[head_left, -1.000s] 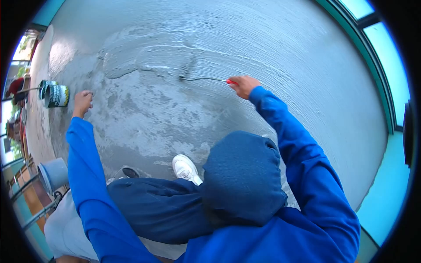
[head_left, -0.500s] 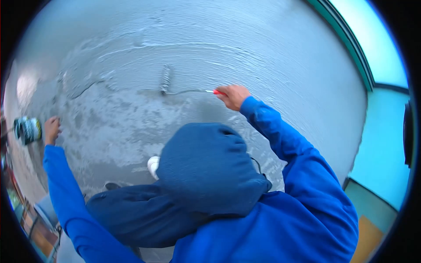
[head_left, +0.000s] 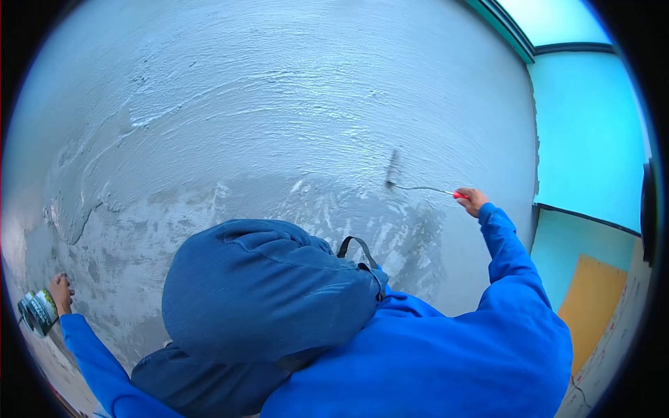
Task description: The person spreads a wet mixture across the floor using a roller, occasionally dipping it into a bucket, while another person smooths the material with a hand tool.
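My right hand (head_left: 472, 200) grips the red handle of a paint roller (head_left: 420, 188) with a thin bent metal frame. The roller head (head_left: 392, 169), blurred by motion, is against a wet grey coated surface (head_left: 279, 132). My left hand (head_left: 61, 292) is out at the far left, fingers loosely bent, with nothing visible in them. Right beside it is a labelled green-and-white can (head_left: 38, 311), partly overlapped by the hand in this view. Ridged, shiny coating covers the upper part of the surface; the lower part looks patchy.
My bent leg in navy trousers (head_left: 258, 292) fills the lower middle. A black strap (head_left: 359, 249) loops beside it. At the right, the grey surface ends at a turquoise panel (head_left: 585, 132), with an orange-tan board (head_left: 596, 303) below. A dark green frame (head_left: 502, 31) runs along the top right.
My right hand has carried the roller rightward over the grey surface. The view has shifted, so the can and my left hand now sit lower at the left; my white shoe is no longer visible.
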